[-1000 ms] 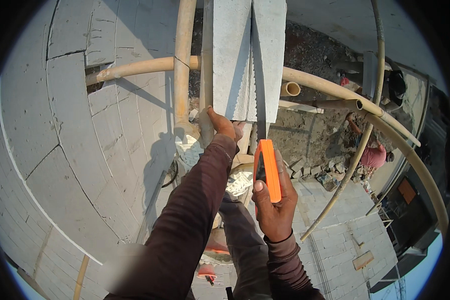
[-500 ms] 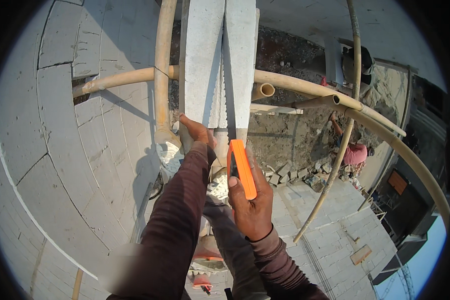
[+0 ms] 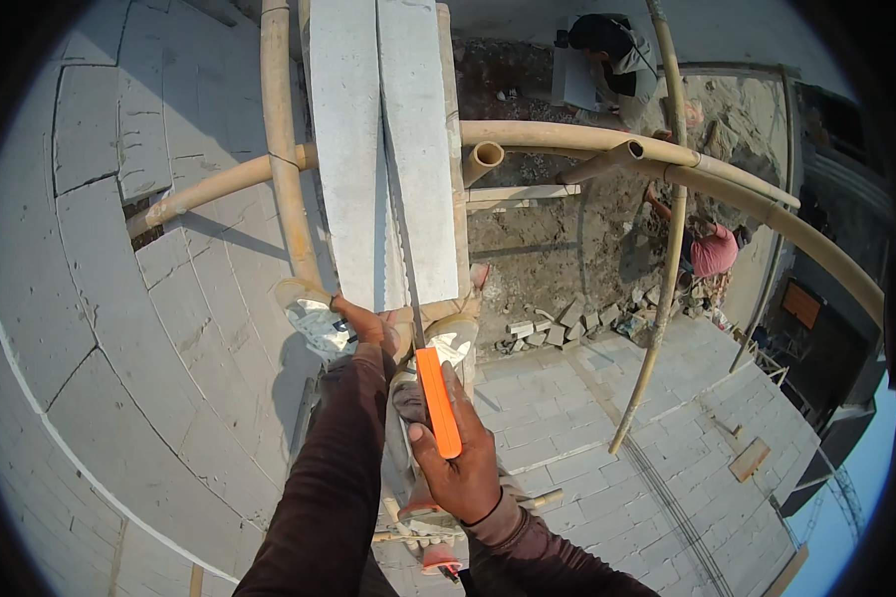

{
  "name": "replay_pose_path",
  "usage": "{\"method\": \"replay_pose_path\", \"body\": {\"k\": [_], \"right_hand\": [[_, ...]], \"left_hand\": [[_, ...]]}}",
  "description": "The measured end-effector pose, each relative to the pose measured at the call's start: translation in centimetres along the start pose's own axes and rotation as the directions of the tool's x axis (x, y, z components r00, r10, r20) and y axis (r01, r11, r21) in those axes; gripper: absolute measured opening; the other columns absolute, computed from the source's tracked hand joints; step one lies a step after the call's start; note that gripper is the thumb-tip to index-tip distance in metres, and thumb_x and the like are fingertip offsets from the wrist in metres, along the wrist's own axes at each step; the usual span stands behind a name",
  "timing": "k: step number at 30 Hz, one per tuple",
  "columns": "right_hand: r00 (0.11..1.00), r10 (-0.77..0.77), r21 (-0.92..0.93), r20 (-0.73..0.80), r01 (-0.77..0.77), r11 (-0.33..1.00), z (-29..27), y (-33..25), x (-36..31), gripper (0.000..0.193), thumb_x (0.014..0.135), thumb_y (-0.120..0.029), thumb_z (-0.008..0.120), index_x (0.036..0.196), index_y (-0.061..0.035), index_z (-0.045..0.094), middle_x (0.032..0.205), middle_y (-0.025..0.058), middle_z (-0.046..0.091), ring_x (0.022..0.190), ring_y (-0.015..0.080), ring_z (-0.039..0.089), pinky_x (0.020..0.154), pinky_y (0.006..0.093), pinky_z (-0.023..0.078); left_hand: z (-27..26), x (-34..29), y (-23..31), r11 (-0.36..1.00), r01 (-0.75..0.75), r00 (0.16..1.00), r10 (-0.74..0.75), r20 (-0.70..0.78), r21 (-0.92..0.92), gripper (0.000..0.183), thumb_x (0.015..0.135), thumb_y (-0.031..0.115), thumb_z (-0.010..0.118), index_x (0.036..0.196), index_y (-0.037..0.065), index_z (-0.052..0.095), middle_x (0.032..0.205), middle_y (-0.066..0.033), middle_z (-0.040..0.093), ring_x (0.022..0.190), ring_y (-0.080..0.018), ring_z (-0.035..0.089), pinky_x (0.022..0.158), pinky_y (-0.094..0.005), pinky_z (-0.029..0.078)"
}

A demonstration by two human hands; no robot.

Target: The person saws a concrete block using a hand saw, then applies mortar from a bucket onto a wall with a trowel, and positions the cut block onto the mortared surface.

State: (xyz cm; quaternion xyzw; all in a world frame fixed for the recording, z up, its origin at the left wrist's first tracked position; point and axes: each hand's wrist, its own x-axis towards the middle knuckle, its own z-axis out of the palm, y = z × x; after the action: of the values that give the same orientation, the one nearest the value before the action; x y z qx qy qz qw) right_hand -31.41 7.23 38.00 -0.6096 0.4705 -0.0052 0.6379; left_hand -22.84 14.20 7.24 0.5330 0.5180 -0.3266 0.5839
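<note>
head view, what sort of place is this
Most likely a building site, outdoors in sunlight: bamboo poles lashed like scaffolding, a bare grey block wall, and a scatter of loose block pieces on the ground below.

The left forearm [image 3: 319, 488] enters near seven o'clock and slants toward one, its left hand [image 3: 363, 323] lying toward nine from centre, thumb pointing to ten — the fingers mostly hidden. The right forearm [image 3: 553, 557] enters near five, angled toward eleven; the right hand [image 3: 460, 466] sits at six — curled in a grip, thumb toward eleven.
</note>
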Motion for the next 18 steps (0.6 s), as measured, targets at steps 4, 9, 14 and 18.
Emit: {"method": "replay_pose_path", "body": {"k": [4,9,14,18], "right_hand": [[0.999,0.049,0.007,-0.012,-0.049,0.999,-1.0,0.9,-1.3,0.067,0.098,-0.011,0.067,0.153,0.0133,0.036,0.141,0.0313,0.057,0.133,0.0368,0.058,0.110,0.0411,0.045],[0.999,0.024,-0.082,-0.032,-0.027,0.996,-1.2,1.7,-2.4,0.064,0.094,-0.012,0.073,0.146,0.0107,0.043,0.097,0.0244,0.070,0.081,0.0387,0.073,0.072,0.0422,0.058],[0.866,0.487,0.109,0.113,-0.498,0.860,-2.6,1.1,-2.4,0.064,0.096,-0.009,0.070,0.150,0.0102,0.041,0.136,0.0315,0.060,0.127,0.0404,0.063,0.106,0.0424,0.048],[0.992,0.118,-0.089,0.038,-0.114,0.989,-2.7,1.4,-2.5,0.061,0.095,-0.009,0.072,0.146,0.0114,0.044,0.118,0.0282,0.065,0.106,0.0382,0.067,0.091,0.0420,0.053]], "left_hand": [[-1.3,-0.6,-2.3,0.994,-0.106,0.986,0.102,0.133,0.016,0.091,0.083,0.084,0.041,0.153,0.026,0.044,0.152,-0.0005,0.049,0.139,-0.0291,0.045,0.115,-0.0535,0.032],[-4.0,2.0,-3.3,0.996,0.081,0.994,-0.079,0.070,-0.024,0.082,0.084,0.081,0.047,0.143,0.026,0.054,0.145,0.0006,0.057,0.136,-0.0232,0.051,0.113,-0.0493,0.038],[-1.9,-0.6,-3.6,0.992,0.106,0.994,-0.108,-0.021,-0.060,0.072,0.085,0.076,0.049,0.136,0.026,0.059,0.136,0.0022,0.064,0.127,-0.0216,0.059,0.109,-0.0476,0.045],[-3.2,-0.5,-1.5,0.996,0.089,0.996,-0.089,-0.008,-0.005,0.065,0.087,0.069,0.049,0.133,0.024,0.059,0.129,0.0010,0.065,0.120,-0.0219,0.062,0.104,-0.0486,0.051]]}}
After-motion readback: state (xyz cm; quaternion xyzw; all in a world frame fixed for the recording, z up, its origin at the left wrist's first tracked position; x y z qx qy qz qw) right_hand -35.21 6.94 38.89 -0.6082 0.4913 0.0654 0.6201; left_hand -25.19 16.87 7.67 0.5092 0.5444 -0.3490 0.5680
